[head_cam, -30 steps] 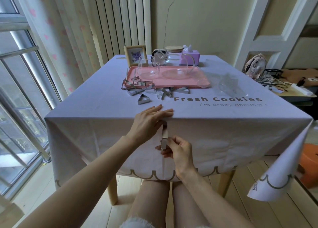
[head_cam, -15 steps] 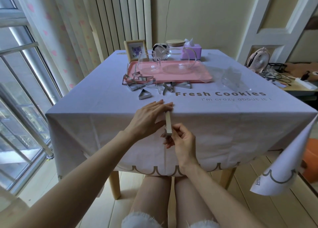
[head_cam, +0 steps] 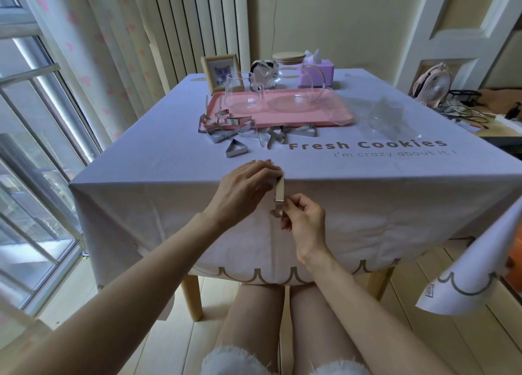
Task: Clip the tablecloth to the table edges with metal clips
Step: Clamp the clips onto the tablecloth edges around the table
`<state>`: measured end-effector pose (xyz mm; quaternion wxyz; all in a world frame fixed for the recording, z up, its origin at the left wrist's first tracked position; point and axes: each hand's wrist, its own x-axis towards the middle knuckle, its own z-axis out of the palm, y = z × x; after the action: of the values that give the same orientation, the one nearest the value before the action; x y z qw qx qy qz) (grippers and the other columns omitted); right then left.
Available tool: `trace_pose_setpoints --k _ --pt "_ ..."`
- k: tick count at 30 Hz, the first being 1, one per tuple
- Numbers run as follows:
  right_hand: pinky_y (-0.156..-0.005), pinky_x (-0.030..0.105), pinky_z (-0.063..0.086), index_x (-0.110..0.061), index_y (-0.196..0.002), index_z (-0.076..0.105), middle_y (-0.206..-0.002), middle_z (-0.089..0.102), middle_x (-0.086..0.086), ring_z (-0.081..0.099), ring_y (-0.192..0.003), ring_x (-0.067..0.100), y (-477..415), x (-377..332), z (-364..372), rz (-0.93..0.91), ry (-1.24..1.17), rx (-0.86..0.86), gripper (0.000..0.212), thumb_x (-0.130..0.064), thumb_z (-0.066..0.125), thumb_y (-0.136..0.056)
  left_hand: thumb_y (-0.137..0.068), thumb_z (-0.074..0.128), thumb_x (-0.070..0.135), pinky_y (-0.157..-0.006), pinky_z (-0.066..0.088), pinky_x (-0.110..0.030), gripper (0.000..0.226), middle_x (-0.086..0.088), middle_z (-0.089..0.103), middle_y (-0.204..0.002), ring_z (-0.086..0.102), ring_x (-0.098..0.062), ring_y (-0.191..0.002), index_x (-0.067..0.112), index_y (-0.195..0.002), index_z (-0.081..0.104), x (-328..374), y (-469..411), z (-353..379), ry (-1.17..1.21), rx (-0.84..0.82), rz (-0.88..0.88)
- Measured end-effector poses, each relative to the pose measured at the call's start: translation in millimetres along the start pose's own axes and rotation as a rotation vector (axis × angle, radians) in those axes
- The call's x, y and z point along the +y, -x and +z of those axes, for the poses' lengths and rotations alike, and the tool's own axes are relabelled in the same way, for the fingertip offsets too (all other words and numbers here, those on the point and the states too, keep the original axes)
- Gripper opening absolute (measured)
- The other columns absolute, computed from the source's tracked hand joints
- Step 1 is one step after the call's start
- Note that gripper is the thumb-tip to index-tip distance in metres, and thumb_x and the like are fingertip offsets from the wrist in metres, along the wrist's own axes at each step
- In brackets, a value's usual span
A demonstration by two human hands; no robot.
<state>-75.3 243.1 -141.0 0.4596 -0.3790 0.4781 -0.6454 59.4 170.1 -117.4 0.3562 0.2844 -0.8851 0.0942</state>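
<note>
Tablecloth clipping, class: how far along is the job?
Done: no seated clip shows on the visible edges. In hand: the right hand pinches a silver metal clip at the near edge of the lilac tablecloth; the left hand presses beside it. Left: the pile of spare metal clips lies unused.

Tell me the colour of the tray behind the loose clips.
Pink. The tray shows plainly in the head view, the only view.

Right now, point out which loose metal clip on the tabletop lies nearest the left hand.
The lone triangular clip, apart on the pile's near side; the others crowd by the pink tray, farther from the left hand.
</note>
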Motion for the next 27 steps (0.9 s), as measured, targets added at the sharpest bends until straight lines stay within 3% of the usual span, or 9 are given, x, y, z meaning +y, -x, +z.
trace_pose_setpoints --k 4,11,16,20,23,27 --pt "-0.041 0.014 0.036 -0.006 -0.076 0.063 -0.067 0.055 0.011 0.041 -0.041 0.004 3.9 3.2 0.6 0.11 -0.053 0.044 0.015 -0.009 0.059 -0.089 -0.088 0.061 0.016 -0.084 0.055 -0.033 0.023 -0.005 0.067 -0.11 0.063 -0.019 -0.106 0.008 -0.108 0.067 0.4 -0.8 0.6 0.02 0.029 0.013" --pt "-0.037 0.012 0.034 -0.006 -0.08 0.064 -0.08 0.061 0.022 0.052 -0.038 0.002 0.3 -0.8 2.1 0.248 -0.085 0.053 0.011 -0.011 0.06 -0.089 -0.089 0.057 0.018 -0.08 0.056 -0.035 0.025 -0.005 0.065 -0.111 0.063 -0.02 -0.105 0.008 -0.111 0.065 1.7 -1.5 0.1 0.014 0.019 0.013" --pt "-0.036 0.014 0.032 -0.006 -0.077 0.064 -0.069 0.059 0.015 0.052 -0.037 0.006 -5.3 -10.6 1.3 0.269 -0.1 0.063 0.012 -0.012 0.062 -0.088 -0.088 0.052 0.018 -0.076 0.054 -0.03 0.034 -0.001 0.06 -0.122 0.058 -0.017 -0.11 0.012 -0.121 0.06 4.2 -0.1 -5.5 0.003 -0.062 -0.042" --pt "-0.037 0.015 0.031 -0.01 -0.069 0.062 -0.059 0.057 0.008 0.05 -0.043 0.011 -7.7 -16.1 3.5 0.292 -0.09 0.074 0.016 -0.012 0.065 -0.085 -0.092 0.033 0.046 -0.09 0.037 -0.018 0.053 0.002 0.054 -0.133 0.05 -0.011 -0.12 0.014 -0.129 0.054 7.7 -0.7 -15.1 0.075 -0.139 -0.081" --pt "-0.036 0.015 0.029 -0.009 -0.068 0.062 -0.049 0.056 0.003 0.045 -0.039 0.009 -6.8 -20.7 4.0 0.313 -0.083 0.084 0.016 -0.011 0.065 -0.084 -0.087 0.037 0.062 -0.092 0.039 -0.021 0.064 0.004 0.053 -0.134 0.05 -0.011 -0.121 0.016 -0.128 0.053 10.3 -1.2 -14.3 0.027 -0.156 -0.051" --pt "-0.036 0.015 0.025 -0.009 -0.066 0.06 -0.04 0.053 -0.002 0.043 -0.035 0.008 -8.9 -24.7 7.8 0.331 -0.091 0.106 0.019 -0.01 0.064 -0.084 -0.085 0.045 0.059 -0.088 0.042 -0.023 0.06 0.005 0.054 -0.133 0.052 -0.012 -0.12 0.017 -0.127 0.054 11.0 -0.9 -10.3 -0.006 -0.131 -0.084"
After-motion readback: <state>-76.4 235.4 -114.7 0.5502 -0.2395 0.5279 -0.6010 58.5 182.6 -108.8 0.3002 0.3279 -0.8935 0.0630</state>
